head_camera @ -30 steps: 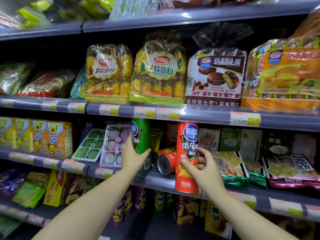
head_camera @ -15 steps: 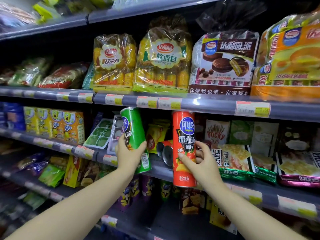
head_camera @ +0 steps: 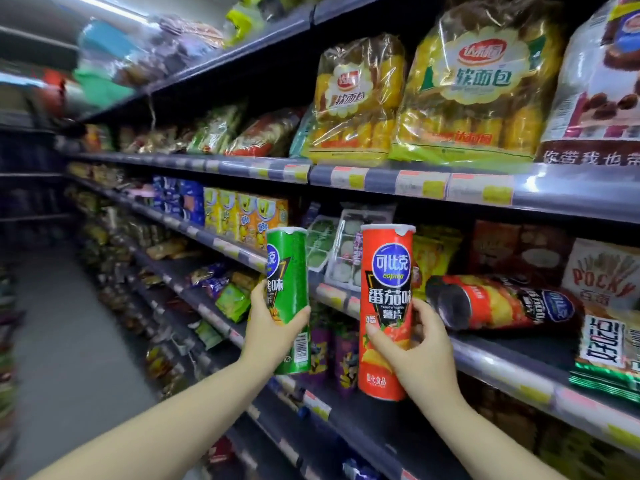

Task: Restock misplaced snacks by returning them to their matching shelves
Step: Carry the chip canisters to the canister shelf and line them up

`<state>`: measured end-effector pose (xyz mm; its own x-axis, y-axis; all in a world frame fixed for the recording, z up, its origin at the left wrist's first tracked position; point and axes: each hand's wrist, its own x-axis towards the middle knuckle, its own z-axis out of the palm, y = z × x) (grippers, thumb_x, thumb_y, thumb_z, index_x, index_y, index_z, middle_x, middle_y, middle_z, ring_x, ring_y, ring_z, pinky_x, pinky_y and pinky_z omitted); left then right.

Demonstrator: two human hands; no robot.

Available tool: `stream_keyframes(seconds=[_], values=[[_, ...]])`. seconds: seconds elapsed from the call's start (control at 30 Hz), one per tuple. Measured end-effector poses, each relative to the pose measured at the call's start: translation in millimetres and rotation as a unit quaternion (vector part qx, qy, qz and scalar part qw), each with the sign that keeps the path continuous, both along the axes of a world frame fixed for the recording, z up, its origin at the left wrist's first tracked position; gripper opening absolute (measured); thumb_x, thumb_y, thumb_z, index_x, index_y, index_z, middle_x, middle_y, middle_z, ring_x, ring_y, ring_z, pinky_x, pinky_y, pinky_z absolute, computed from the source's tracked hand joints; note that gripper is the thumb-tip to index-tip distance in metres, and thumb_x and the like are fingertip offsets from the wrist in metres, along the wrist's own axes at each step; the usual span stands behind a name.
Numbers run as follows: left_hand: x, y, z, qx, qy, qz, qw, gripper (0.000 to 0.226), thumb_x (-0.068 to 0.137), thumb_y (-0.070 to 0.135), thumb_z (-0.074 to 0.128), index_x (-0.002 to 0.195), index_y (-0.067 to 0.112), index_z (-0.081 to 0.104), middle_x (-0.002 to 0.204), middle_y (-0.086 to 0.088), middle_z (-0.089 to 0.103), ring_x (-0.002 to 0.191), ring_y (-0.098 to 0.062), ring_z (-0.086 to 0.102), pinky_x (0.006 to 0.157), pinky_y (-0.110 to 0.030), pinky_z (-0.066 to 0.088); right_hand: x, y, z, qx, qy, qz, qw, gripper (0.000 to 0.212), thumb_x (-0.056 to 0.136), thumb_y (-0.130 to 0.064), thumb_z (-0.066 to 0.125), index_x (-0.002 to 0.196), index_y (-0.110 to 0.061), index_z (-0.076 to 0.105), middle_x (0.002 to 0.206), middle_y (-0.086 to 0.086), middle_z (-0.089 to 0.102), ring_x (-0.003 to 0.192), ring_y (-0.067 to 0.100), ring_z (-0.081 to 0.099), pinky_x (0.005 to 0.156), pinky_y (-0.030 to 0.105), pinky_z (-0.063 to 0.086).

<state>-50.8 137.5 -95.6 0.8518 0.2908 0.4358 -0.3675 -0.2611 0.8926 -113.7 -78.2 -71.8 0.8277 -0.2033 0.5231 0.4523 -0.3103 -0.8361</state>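
Note:
My left hand [head_camera: 272, 332] grips a green chip can [head_camera: 289, 285], held upright in front of the shelf edge. My right hand [head_camera: 414, 351] grips a red tomato-flavour chip can [head_camera: 386, 296], also upright, just to the right of the green one. Both cans are clear of the shelf, out in the aisle. Another red chip can [head_camera: 498, 303] lies on its side on the middle shelf [head_camera: 502, 368], right of my right hand, its dark base facing me.
Bread bags [head_camera: 474, 98] fill the shelf above. Mochi trays [head_camera: 343, 251], yellow boxes [head_camera: 249, 220] and a Pocky box [head_camera: 602, 271] sit on the middle shelf. Lower shelves hold more snack packs. The aisle floor [head_camera: 69, 341] runs off to the left.
Both hands have pulled the green and red cans off the middle shelf and out toward me. The view has swung left, down the aisle.

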Motion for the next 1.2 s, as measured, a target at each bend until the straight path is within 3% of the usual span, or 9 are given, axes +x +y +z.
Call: stream_keyframes(seconds=[0.2,0.3,0.43,0.6,0.73,0.87,0.97,1.03,1.2], values=[[36,122,-16,0.009,-0.008,0.067,0.998,0.08,0.073,0.03,0.082,0.135,0.028,0.032,0.11,0.018,0.057,0.09,0.023,0.055,0.071,0.004,0.038,57,92,0,0.034,-0.001,0.071,0.997,0.052,0.069,-0.023,0.084,0.11,-0.039,0.056,0.111,-0.007,0.067,0.09,0.003,0.067,0.078,0.029,0.055],[60,193,-23,0.024,-0.006,0.072,0.997,0.084,0.072,0.029,0.083,0.137,0.026,0.031,0.121,0.005,0.06,0.102,-0.002,0.061,0.088,-0.018,0.044,91,165,3,0.063,-0.005,0.114,0.991,0.048,0.073,-0.017,0.081,0.113,-0.03,0.057,0.108,-0.007,0.07,0.084,-0.003,0.068,0.071,0.018,0.056],[87,284,-27,0.044,-0.013,0.082,0.996,0.084,0.071,0.026,0.084,0.137,0.029,0.031,0.123,0.007,0.058,0.106,-0.009,0.061,0.091,-0.022,0.043,137,283,20,0.102,-0.006,0.181,0.978,0.029,0.08,-0.016,0.075,0.104,-0.024,0.062,0.102,-0.002,0.073,0.092,0.017,0.07,0.086,0.041,0.057],[120,397,-22,0.043,-0.022,0.136,0.989,0.085,0.07,0.024,0.085,0.137,0.026,0.034,0.12,0.009,0.058,0.108,-0.011,0.06,0.094,-0.027,0.044,190,412,33,0.107,-0.005,0.26,0.96,0.023,0.083,-0.019,0.073,0.102,-0.027,0.064,0.097,-0.001,0.075,0.088,0.02,0.071,0.084,0.043,0.057],[155,483,-26,0.023,-0.032,0.191,0.981,0.087,0.069,0.021,0.086,0.14,0.021,0.034,0.123,0.009,0.055,0.11,-0.005,0.057,0.095,-0.022,0.043,235,491,24,0.103,0.002,0.322,0.941,0.034,0.072,-0.028,0.076,0.104,-0.026,0.066,0.097,-0.001,0.076,0.086,0.018,0.072,0.083,0.041,0.058],[206,561,-35,0.003,-0.045,0.247,0.968,0.084,0.07,0.015,0.085,0.137,0.016,0.035,0.114,0.015,0.052,0.098,0.023,0.05,0.078,0.005,0.037,294,568,16,0.094,0.006,0.389,0.917,0.046,0.073,-0.022,0.078,0.117,-0.02,0.063,0.106,0.001,0.075,0.093,0.019,0.072,0.083,0.037,0.057],[248,615,-32,0.007,-0.047,0.289,0.956,0.085,0.069,0.018,0.086,0.138,0.016,0.035,0.116,0.012,0.054,0.103,0.003,0.056,0.076,0.004,0.038,344,621,19,0.077,-0.009,0.422,0.903,0.05,0.072,-0.023,0.079,0.119,-0.021,0.062,0.107,-0.003,0.075,0.095,0.013,0.071,0.081,0.028,0.056],[277,652,-24,0.008,-0.054,0.318,0.947,0.086,0.069,0.019,0.086,0.137,0.016,0.035,0.119,0.007,0.053,0.107,-0.006,0.054,0.077,0.004,0.037,377,657,26,0.074,-0.012,0.436,0.897,0.051,0.074,-0.022,0.08,0.121,-0.021,0.061,0.109,-0.003,0.074,0.096,0.014,0.071,0.085,0.032,0.057],[342,741,-4,0.022,-0.063,0.377,0.924,0.086,0.067,0.03,0.086,0.135,0.026,0.035,0.121,0.008,0.058,0.107,-0.009,0.059,0.089,-0.022,0.045,454,749,42,0.085,-0.018,0.474,0.876,0.044,0.078,-0.015,0.079,0.119,-0.022,0.062,0.107,-0.002,0.074,0.095,0.017,0.071,0.086,0.037,0.057]])
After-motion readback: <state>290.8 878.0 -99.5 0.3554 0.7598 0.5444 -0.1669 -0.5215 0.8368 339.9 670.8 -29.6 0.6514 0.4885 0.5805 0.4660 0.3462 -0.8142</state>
